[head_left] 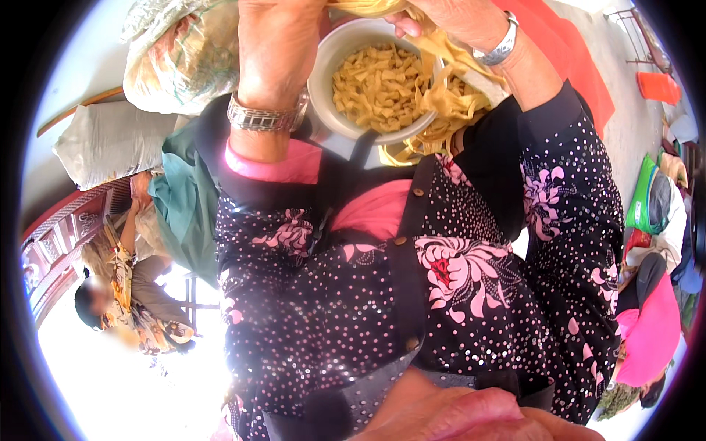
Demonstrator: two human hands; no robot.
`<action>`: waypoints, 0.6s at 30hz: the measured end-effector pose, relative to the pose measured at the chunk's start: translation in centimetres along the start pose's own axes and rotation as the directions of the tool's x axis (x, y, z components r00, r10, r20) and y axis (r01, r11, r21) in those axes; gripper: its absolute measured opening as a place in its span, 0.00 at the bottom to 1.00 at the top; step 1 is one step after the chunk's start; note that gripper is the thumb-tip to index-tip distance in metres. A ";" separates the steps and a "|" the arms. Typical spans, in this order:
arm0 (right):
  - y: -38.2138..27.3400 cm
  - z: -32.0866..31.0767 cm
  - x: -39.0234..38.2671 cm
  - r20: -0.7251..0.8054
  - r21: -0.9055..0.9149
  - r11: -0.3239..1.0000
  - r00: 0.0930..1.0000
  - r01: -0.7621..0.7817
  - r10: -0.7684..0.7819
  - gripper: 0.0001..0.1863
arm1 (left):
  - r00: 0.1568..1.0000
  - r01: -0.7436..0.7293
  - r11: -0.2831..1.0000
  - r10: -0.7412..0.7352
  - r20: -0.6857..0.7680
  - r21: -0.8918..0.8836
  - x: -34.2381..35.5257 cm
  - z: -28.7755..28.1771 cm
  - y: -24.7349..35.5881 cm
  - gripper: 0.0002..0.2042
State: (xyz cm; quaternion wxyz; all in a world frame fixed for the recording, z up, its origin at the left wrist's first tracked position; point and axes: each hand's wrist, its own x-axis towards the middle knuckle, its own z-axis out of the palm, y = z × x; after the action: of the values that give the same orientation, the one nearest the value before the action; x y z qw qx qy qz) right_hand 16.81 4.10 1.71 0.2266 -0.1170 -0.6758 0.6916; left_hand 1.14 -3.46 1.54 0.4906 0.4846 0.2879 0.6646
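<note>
At the top edge, my left hand point(279, 33) wears a metal-banded bracelet or watch; its fingers are cut off by the picture's edge, so its grip is hidden. My right hand point(456, 20), with a silver bangle, has its fingers curled around long yellow strips point(452, 55). A bunch of these strips spans the gap between both hands. Below them a white bowl point(321, 109) holds many short, chopped yellow pieces point(375, 84). More long strips hang over the bowl's right rim and lie beside it.
A bulging, cloudy plastic sack point(184, 62) stands at the upper left, above a pale package point(114, 143) and teal cloth point(184, 198). Red cloth point(566, 55) spreads at the upper right. People are on both sides: one in patterned clothes point(136, 294), another in pink point(651, 331).
</note>
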 end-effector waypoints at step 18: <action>4.5 -0.6 -0.9 -0.142 0.435 0.890 0.965 -0.137 0.219 0.22 | 0.977 0.183 0.847 -0.098 -0.191 0.499 -0.6 0.6 -3.4 0.17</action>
State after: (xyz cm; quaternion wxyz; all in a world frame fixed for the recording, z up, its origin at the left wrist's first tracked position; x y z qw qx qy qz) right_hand 17.18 4.24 -2.91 0.2444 -0.1915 -0.4723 0.8250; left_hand 2.99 -2.86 -1.41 0.3666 0.5208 0.5274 0.5623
